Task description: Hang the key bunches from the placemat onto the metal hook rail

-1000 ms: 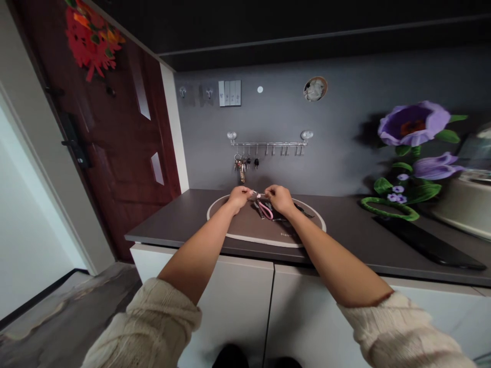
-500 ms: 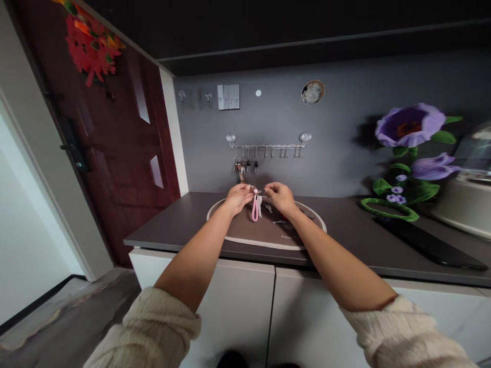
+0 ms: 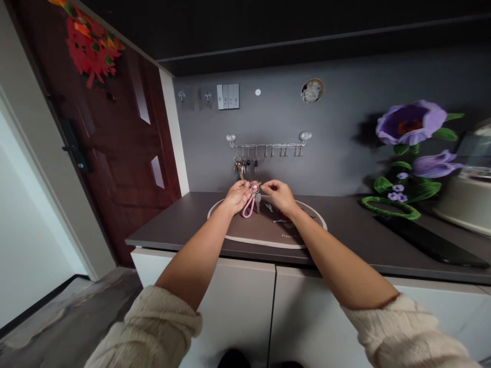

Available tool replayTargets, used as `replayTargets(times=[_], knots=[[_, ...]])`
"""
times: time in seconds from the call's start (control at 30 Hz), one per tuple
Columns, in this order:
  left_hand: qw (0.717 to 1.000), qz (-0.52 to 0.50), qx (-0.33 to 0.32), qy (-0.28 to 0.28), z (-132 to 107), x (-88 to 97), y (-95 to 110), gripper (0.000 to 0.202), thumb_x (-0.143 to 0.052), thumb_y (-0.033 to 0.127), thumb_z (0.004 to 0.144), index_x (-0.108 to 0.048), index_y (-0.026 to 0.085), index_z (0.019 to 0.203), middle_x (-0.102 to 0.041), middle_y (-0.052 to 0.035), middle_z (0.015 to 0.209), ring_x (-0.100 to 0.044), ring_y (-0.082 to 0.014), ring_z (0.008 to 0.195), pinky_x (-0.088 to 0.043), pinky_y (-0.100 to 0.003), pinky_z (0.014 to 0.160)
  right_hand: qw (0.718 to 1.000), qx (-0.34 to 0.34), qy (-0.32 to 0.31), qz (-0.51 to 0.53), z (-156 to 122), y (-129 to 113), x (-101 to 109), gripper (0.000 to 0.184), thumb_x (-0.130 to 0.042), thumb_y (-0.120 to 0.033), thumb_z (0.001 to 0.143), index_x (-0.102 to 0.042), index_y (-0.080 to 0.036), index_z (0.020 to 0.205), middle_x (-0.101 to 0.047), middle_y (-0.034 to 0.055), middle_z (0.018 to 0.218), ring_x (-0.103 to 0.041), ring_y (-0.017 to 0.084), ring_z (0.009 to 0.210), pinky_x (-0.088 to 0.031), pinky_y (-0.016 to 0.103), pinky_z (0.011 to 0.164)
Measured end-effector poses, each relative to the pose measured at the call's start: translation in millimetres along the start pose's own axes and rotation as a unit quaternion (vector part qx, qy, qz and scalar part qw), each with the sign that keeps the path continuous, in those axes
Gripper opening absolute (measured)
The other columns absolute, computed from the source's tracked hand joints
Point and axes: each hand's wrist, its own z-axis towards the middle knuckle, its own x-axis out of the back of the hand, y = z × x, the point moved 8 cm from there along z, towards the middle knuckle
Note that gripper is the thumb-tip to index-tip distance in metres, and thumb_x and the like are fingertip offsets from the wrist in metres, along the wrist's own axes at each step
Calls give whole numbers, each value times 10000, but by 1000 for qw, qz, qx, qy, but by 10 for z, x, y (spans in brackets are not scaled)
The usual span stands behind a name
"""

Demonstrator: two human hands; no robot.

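Note:
My left hand (image 3: pixel 238 196) is closed on a key ring (image 3: pixel 254 188) above the mat. From the ring hang a pink braided loop strap (image 3: pixel 248 207) and a silver key (image 3: pixel 258 203). Just to the right, my right hand (image 3: pixel 278 195) is pinched, its fingertips close to the ring and a small metal piece (image 3: pixel 259 183). Whatever sits between those fingertips is too small to make out. Loose keys (image 3: pixel 269 207) lie on the brown oval mat (image 3: pixel 245 238) below, partly covered by my right hand.
On the wall, a hook rail (image 3: pixel 267 146) holds several keys (image 3: pixel 243 164) at its left end; bare hooks are on its right. Purple flowers (image 3: pixel 411 123), a black flat object (image 3: pixel 429 241) and a pale rounded appliance (image 3: pixel 466 199) stand right. A dark red door (image 3: pixel 126 138) is left.
The pink strap has swung left, away from the key beside it, and the key has turned. Both hands stay near the same place, the fingertips of the right slightly nearer the ring.

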Motion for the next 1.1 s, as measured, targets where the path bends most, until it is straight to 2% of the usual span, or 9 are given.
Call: replayTargets(times=[0.2,0.43,0.63,0.87,1.0,1.1], knots=[[999,-7,-30,-11,16,2,40,168,-485,0,710,-403,137,659,-604,-44,856,-565,-123,910,-385,-284,889,992,-68,-53,93,-68,47,-140,292,-580,-419,607,-604,-145,705,-587,7,665,-471,91,589,-365,243,612],[999,-19,-42,-2,20,6,56,163,-470,-15,710,-417,133,663,-608,-48,847,-568,-131,911,-389,-289,888,977,-99,-98,164,-117,67,-254,254,-639,-364,551,-589,-146,670,-560,-12,602,-442,69,534,-345,227,558],[999,-17,-45,22,14,50,72,141,-476,20,724,-426,128,648,-606,-61,849,-559,-133,920,-365,-324,915,977,-112,-62,169,-94,49,-160,224,-626,-351,571,-583,-160,680,-564,-14,641,-420,62,515,-327,221,530],[999,22,-34,9,11,61,39,99,-529,67,700,-460,133,673,-612,-37,803,-578,-108,830,-357,-343,909,984,-58,-39,163,-41,-56,-42,244,-567,-391,636,-565,-167,733,-579,2,740,-481,93,653,-353,237,634],[998,67,-7,5,-7,67,-5,113,-585,80,647,-499,137,693,-610,-25,778,-576,-109,772,-378,-353,868,989,-34,-15,147,-13,-59,5,263,-545,-418,644,-529,-168,723,-558,-1,728,-470,98,662,-352,236,640],[991,129,10,20,-25,86,-18,135,-619,133,621,-544,153,731,-615,-31,827,-565,-115,784,-378,-344,842,991,-26,1,134,-5,-59,34,268,-527,-424,653,-512,-166,723,-544,0,724,-463,98,663,-351,236,645]])
